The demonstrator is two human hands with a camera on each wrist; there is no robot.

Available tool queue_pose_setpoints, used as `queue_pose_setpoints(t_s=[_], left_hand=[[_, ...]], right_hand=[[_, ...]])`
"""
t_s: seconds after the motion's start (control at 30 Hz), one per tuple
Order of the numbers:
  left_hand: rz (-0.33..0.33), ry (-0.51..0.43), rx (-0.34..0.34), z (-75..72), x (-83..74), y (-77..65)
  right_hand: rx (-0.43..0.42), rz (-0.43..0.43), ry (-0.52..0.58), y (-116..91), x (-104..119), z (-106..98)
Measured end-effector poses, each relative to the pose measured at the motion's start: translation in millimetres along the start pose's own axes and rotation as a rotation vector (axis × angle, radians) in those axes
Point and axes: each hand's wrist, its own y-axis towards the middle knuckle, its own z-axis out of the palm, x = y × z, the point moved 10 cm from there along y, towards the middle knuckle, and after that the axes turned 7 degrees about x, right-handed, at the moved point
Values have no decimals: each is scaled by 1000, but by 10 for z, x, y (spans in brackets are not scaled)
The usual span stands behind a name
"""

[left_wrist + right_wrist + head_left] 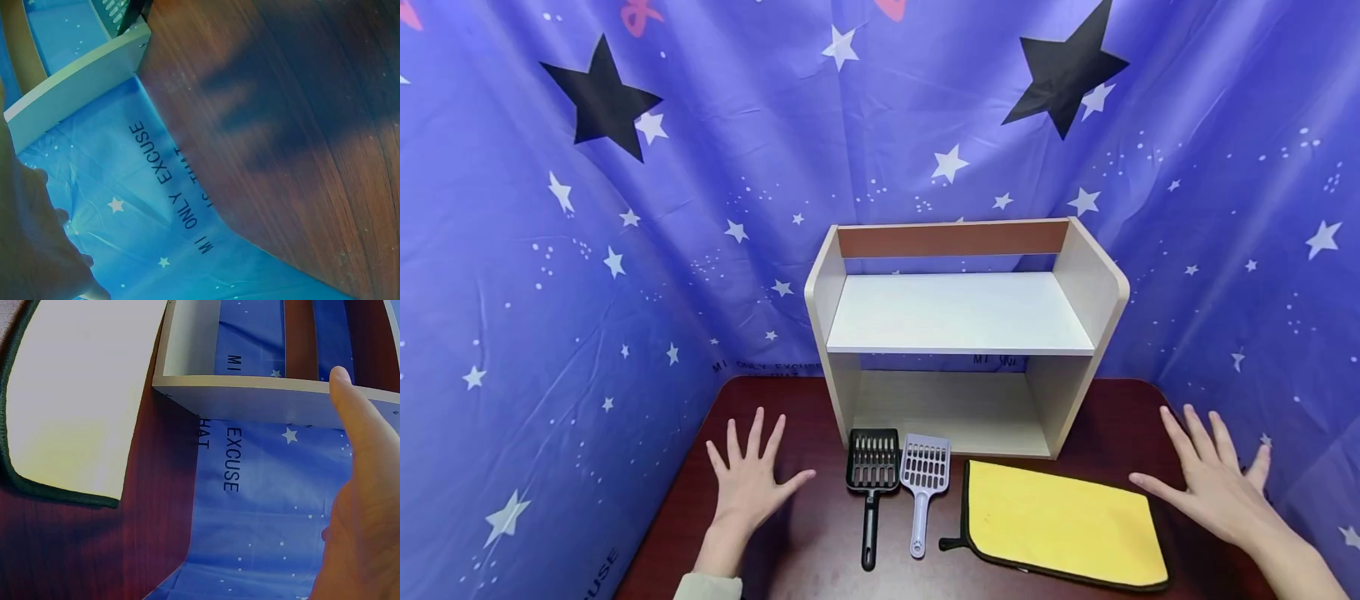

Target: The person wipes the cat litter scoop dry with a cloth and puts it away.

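Note:
My left hand (747, 487) is spread with straight fingers over the left side of the table, holding nothing. To its right lie a black slotted litter scoop (870, 483) and a pale lilac slotted litter scoop (919, 492), side by side, handles toward me. A flat yellow fabric pouch (1060, 521) with black edging and a black tab lies right of the scoops. Beyond its right end my right hand (1221, 487) is spread, fingers apart and nothing in it. In the right wrist view, the pouch (75, 394) shows at upper left and the hand (362, 487) at right.
A two-level wooden shelf (962, 312) stands at the back of the dark red table (805, 533), with the scoop heads at its front edge. Blue curtains (737, 167) printed with stars enclose the table at the back and both sides.

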Motion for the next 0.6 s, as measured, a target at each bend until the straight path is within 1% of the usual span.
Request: queue_pose_setpoints(t_s=[0.17,0.3,0.47,0.6], left_hand=[[5,-7,-32,-29,-36,26],[15,-12,-56,-29,-81,-4],[22,-10,-72,3,-138,-64],[32,-27,-70,43,-193,-87]], right_hand=[[-29,-22,4,34,27,-23],[-41,-26,16,19,35,-4],[-29,-5,24,-40,18,78],[-22,6,31,-71,15,129]])
